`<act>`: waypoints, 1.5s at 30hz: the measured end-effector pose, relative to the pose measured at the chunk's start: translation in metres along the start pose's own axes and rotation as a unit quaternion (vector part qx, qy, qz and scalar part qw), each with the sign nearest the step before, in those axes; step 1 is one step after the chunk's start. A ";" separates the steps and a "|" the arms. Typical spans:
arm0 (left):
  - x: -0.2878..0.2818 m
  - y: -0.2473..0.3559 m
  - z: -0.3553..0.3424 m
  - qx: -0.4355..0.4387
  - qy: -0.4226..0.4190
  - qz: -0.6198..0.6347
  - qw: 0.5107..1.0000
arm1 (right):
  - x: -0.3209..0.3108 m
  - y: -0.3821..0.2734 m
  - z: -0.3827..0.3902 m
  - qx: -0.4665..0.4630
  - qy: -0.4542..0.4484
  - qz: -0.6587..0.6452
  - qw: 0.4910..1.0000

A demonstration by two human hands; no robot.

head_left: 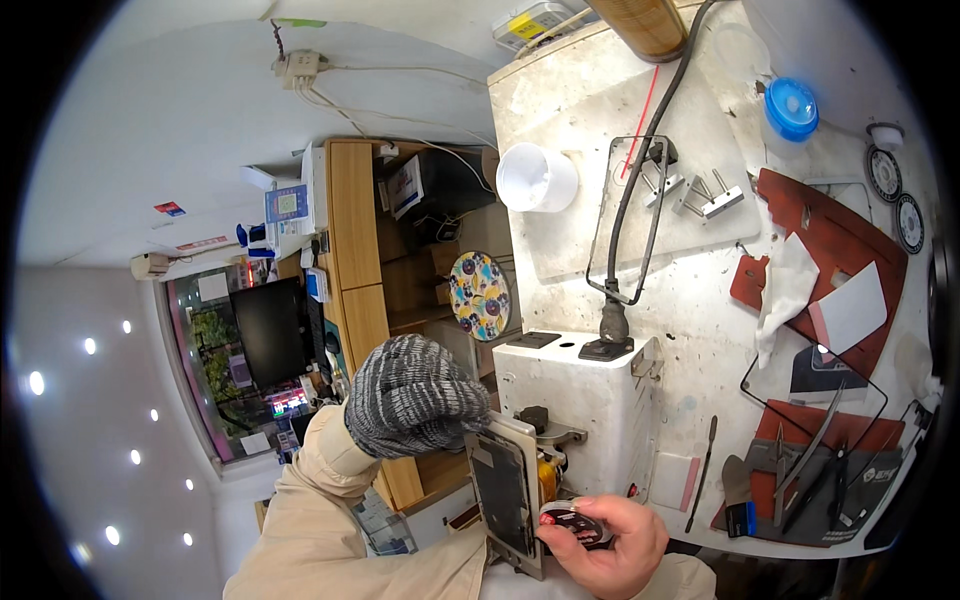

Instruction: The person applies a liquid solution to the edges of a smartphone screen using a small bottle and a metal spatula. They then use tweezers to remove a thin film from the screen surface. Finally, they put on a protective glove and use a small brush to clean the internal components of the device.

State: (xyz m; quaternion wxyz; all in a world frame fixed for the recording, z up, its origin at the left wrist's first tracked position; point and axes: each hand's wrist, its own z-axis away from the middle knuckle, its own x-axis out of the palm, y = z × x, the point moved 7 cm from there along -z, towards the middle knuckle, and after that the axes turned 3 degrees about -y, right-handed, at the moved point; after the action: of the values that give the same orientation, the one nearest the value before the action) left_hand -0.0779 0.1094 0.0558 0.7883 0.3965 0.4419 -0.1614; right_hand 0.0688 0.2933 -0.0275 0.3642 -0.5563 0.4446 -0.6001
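Note:
My left hand (415,397), in a grey-and-black knitted glove, is closed at the upper end of a dark flat phone-like panel (503,493). Its fingertips are partly hidden. The panel stands on edge against a pale metal plate (518,430) beside a white box-shaped machine (575,405). Bare and pinching, my right hand (620,550) holds a small round spool (580,524) with a dark label between thumb and fingers, close to the panel's lower edge. Something yellow (548,475) shows behind the plate.
On the stained white worktop (690,370), a black-framed stand (650,200) rises behind the machine. A white tub (537,178) and metal clamps (710,197) lie farther off. At right are brown mats (840,260), tweezers (815,440) and a scraper (738,485). A patterned stool (480,295) stands left.

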 end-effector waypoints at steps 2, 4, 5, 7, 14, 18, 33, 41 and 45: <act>0.002 -0.006 0.003 -0.016 0.007 0.047 0.999 | 0.002 0.000 -0.002 -0.002 -0.016 -0.012 1.000; 0.003 -0.008 0.003 -0.020 0.015 0.069 0.997 | 0.004 0.001 -0.003 -0.002 -0.028 -0.020 0.999; 0.002 -0.008 0.002 -0.017 0.017 0.066 0.997 | 0.005 0.001 -0.004 -0.002 -0.033 -0.024 0.999; 0.002 -0.007 0.002 -0.012 0.016 0.046 0.999 | 0.005 0.000 -0.005 -0.004 -0.028 -0.027 0.999; 0.000 -0.004 0.004 -0.011 0.022 0.006 1.000 | 0.006 0.004 -0.002 0.023 -0.006 -0.052 0.998; 0.000 -0.002 0.002 0.004 0.016 0.018 1.000 | 0.009 0.013 0.013 0.046 -0.002 -0.003 0.999; 0.006 -0.019 -0.004 -0.079 0.024 0.079 0.993 | 0.010 0.015 0.002 0.139 -0.040 -0.089 0.986; -0.001 -0.008 -0.008 -0.054 0.038 0.073 0.995 | 0.005 0.015 0.008 0.097 -0.005 -0.088 0.991; -0.005 -0.006 -0.010 -0.039 0.033 0.064 0.997 | 0.007 0.013 0.006 0.054 0.000 -0.075 0.996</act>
State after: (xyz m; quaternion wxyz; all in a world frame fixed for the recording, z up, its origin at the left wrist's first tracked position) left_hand -0.0897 0.1125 0.0540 0.7967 0.3983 0.4475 -0.0800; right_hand 0.0736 0.2811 -0.0373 0.3475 -0.5680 0.3684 -0.6488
